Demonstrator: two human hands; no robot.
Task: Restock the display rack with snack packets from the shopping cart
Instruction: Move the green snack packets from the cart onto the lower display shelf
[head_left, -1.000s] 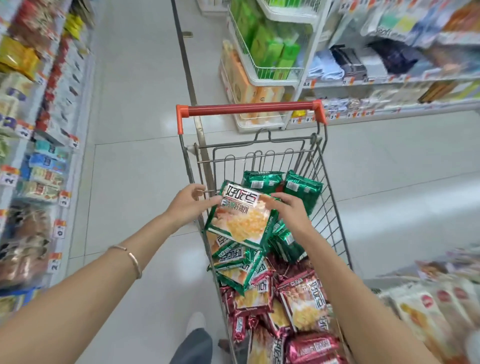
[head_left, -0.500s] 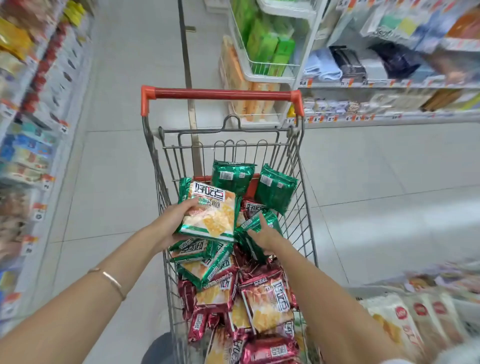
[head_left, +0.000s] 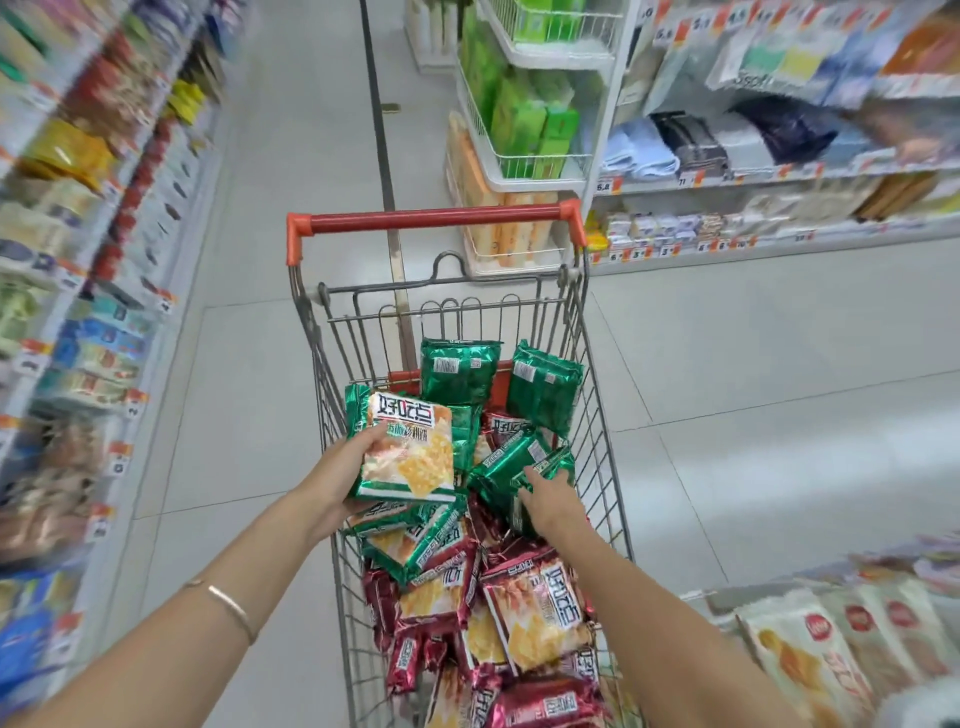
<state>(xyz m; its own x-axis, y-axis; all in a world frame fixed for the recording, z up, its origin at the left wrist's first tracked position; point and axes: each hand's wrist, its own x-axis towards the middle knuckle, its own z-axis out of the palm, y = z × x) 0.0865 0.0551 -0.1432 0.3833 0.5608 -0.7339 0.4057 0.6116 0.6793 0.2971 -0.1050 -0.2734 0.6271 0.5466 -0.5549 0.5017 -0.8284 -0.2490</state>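
Looking down into a wire shopping cart (head_left: 598, 415), red handle (head_left: 436, 221) at far end, standing in a shop aisle on pale tiled floor (head_left: 753, 364). Left hand (head_left: 337, 483) holds a green packet (head_left: 410, 452) face-up over cart's left side: thumb curled onto the front near its left edge, fingers underneath and out of sight. Pkt sits above the heap, w/ more green ones lying just below it. Right hand (head_left: 550, 501) reaches fwd into cart centre-right, fingertips on a second green packet (head_left: 506, 460) lying tilted on the pile. The fingers are partly tucked among wrappers, so can't tell if they grip or only touch. Upright green packets (head_left: 457, 369), two of them, lean vs. far cart wall, barcode sides toward camera. Near end of cart is filled w/ red packets (head_left: 540, 618), jumbled, several face-up. Thin bracelet (head_left: 231, 608) on left forearm. Display rack (head_left: 810, 654) at lower right, just beside cart, carries pale pkts w/ round red marks, blurred. Blurred shelves (head_left: 78, 260) w/ price tags run along left. White wire stand (head_left: 524, 171) w/ green boxes sits beyond the handle, to the right.
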